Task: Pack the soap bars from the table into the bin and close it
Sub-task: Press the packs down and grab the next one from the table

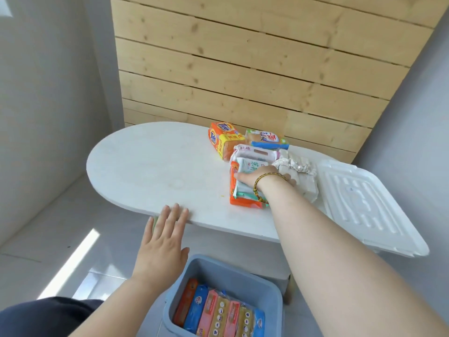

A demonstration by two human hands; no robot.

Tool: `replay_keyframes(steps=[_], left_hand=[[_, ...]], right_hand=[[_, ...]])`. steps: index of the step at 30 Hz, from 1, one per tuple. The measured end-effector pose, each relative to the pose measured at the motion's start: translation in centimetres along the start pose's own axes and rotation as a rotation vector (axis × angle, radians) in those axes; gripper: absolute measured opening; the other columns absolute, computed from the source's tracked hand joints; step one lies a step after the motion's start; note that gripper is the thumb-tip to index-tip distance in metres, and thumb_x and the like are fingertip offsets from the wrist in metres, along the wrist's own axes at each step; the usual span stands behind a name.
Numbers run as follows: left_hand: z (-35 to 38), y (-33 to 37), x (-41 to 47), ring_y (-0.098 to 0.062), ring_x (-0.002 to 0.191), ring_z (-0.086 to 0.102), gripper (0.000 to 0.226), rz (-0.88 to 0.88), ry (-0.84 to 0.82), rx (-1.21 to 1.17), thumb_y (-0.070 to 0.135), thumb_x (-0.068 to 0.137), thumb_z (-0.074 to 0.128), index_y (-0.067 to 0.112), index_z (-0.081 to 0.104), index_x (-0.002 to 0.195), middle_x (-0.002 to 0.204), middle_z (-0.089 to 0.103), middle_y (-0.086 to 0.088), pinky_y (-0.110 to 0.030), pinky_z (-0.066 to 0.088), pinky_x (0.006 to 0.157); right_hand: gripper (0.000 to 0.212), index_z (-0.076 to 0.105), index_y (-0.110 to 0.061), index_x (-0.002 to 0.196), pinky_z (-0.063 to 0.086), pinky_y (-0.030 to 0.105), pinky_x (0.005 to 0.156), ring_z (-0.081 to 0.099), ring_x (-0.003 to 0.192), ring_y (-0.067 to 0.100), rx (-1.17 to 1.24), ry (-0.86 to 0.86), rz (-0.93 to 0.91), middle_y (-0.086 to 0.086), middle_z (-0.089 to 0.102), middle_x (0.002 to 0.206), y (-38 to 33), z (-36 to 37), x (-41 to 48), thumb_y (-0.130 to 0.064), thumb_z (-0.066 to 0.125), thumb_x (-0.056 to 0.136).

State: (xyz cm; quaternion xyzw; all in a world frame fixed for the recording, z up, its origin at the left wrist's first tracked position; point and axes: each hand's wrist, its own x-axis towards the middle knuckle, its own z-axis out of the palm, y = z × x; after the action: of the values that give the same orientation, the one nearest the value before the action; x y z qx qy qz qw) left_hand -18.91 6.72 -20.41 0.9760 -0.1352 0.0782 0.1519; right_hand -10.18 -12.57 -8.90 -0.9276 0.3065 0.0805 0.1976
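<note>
Now, in the head view, the white oval bench [145, 161] carries the unpacked soap on its right half. The right hand [258, 177] reaches in over the bench's near edge and lies across a white-and-green soap bar [250, 166], the top one of a small stack. Its grip is closed on that bar, with the thumb at the bar's left edge and the fingers curled over the right. A gold bracelet [269, 178] circles the wrist. At the bottom of the stack an orange soap bar [243, 203] lies flat on the bench, with a teal-edged pack between the two. Toward the bench's far edge lie a pink-and-white pack [255, 152], an orange and yellow Tide pack [222, 139] and a pack with a blue stripe [266, 139]. Just beside the stack, toward the bench's right end, sit a pale crumpled cloth piece [295, 165] and a white-wrapped bundle [305, 188]. The white lid [364, 210] lies on the bench's right end and overhangs its near edge. The left hand [161, 239] is flat, its grip wide and holding nothing, with straight fingertips resting on the bench's near edge. Below that edge the blue-grey bin [233, 271] stands open on the floor. Inside it a row of packed soap bars [218, 310] stands on edge, in orange, blue, pink and yellow. Behind the bench rises a wall of pale wooden planks [243, 57].
</note>
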Motion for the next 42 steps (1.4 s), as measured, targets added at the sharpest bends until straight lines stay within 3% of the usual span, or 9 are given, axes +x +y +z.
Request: replay_keyframes(steps=[11, 14, 17, 19, 22, 25, 28, 36, 42], left_hand=[[0.4, -0.1, 0.0, -0.014, 0.110, -0.049, 0.081, -0.030, -0.047, 0.023, 0.032, 0.091, 0.038, 0.032, -0.039, 0.114, 0.130, -0.038, 0.011, -0.033, -0.021, 0.104], [0.4, -0.1, 0.0, -0.013, 0.109, -0.050, 0.081, -0.022, -0.024, -0.009, 0.031, 0.091, 0.039, 0.032, -0.038, 0.116, 0.129, -0.039, 0.010, -0.032, -0.022, 0.104], [0.7, -0.2, -0.1, -0.013, 0.115, -0.046, 0.078, 0.000, 0.029, -0.088, 0.028, 0.091, 0.042, 0.030, -0.028, 0.125, 0.133, -0.033, 0.009, -0.030, -0.022, 0.105], [0.7, 0.1, -0.4, -0.017, 0.126, -0.031, 0.077, 0.050, 0.084, -0.140, 0.022, 0.088, 0.052, 0.028, -0.010, 0.135, 0.144, -0.016, 0.005, -0.025, -0.021, 0.110], [0.1, 0.0, -0.8, -0.036, 0.127, 0.022, 0.067, 0.060, 0.246, -0.164, 0.005, 0.068, 0.074, 0.005, 0.046, 0.129, 0.136, 0.046, -0.020, -0.023, 0.003, 0.110], [-0.4, -0.1, -1.2, -0.038, 0.108, 0.060, 0.038, 0.108, 0.352, -0.155, 0.016, 0.077, 0.052, 0.001, 0.062, 0.110, 0.111, 0.067, -0.019, -0.040, 0.044, 0.097], [-0.1, 0.1, -1.9, -0.031, 0.088, 0.067, 0.021, 0.051, 0.290, -0.296, 0.008, 0.079, 0.056, 0.006, 0.069, 0.096, 0.093, 0.072, -0.011, -0.043, 0.054, 0.074], [6.8, -1.8, -2.7, -0.019, 0.126, 0.044, 0.039, -0.322, -0.257, -0.343, 0.024, 0.094, 0.040, 0.021, 0.039, 0.133, 0.140, 0.045, 0.001, -0.032, 0.039, 0.100], [12.7, -3.1, -3.3, -0.023, 0.130, 0.037, 0.051, -0.392, -0.500, -0.361, 0.024, 0.095, 0.038, 0.016, 0.019, 0.142, 0.150, 0.027, -0.001, -0.034, 0.036, 0.102]], right_hand=[[0.085, 0.033, -0.009, 0.131, 0.044, 0.035, 0.092, 0.047, 0.123, 0.027, 0.123, 0.021, -0.126, 0.009, 0.047, 0.135, -1.0, 0.1, 0.0, -0.040, 0.078, 0.066], [0.062, 0.048, -0.007, 0.123, 0.042, 0.028, 0.075, 0.056, 0.112, 0.026, 0.099, 0.018, -0.197, 0.010, 0.057, 0.126, -1.1, -0.1, -0.4, -0.036, 0.072, 0.074], [0.045, 0.055, -0.004, 0.118, 0.050, 0.030, 0.084, 0.060, 0.107, 0.028, 0.283, 0.010, -0.263, 0.012, 0.062, 0.121, -0.5, 0.0, -0.6, -0.027, 0.065, 0.081], [0.046, 0.053, -0.002, 0.120, 0.050, 0.041, 0.094, 0.060, 0.108, 0.030, 0.417, -0.004, -0.290, 0.015, 0.061, 0.122, 0.4, 0.3, -1.1, -0.022, 0.065, 0.081], [0.040, 0.053, 0.000, 0.116, 0.051, 0.039, 0.090, 0.061, 0.103, 0.027, 0.547, 0.027, -0.376, 0.013, 0.062, 0.117, 2.5, 0.8, -2.4, -0.015, 0.066, 0.080], [0.027, 0.054, -0.009, 0.100, 0.052, 0.021, 0.074, 0.061, 0.087, 0.015, 0.762, 0.030, -0.492, 0.001, 0.064, 0.097, 5.2, 1.1, -4.0, -0.003, 0.068, 0.078], [0.036, 0.051, -0.025, 0.082, 0.049, 0.003, 0.060, 0.061, 0.073, -0.006, 0.794, -0.053, -0.627, -0.013, 0.061, 0.084, 7.8, 1.1, -5.6, 0.005, 0.068, 0.074], [0.036, 0.041, -0.048, 0.081, 0.048, 0.017, 0.076, 0.058, 0.092, 0.001, 0.140, -0.239, -0.694, -0.028, 0.057, 0.089, 13.0, 5.4, -8.9, -0.027, 0.070, 0.074], [0.042, 0.040, -0.036, 0.125, 0.044, 0.020, 0.080, 0.056, 0.108, 0.008, -0.120, -0.108, -0.542, -0.018, 0.056, 0.124, 14.8, 13.9, -7.0, -0.037, 0.053, 0.085]])
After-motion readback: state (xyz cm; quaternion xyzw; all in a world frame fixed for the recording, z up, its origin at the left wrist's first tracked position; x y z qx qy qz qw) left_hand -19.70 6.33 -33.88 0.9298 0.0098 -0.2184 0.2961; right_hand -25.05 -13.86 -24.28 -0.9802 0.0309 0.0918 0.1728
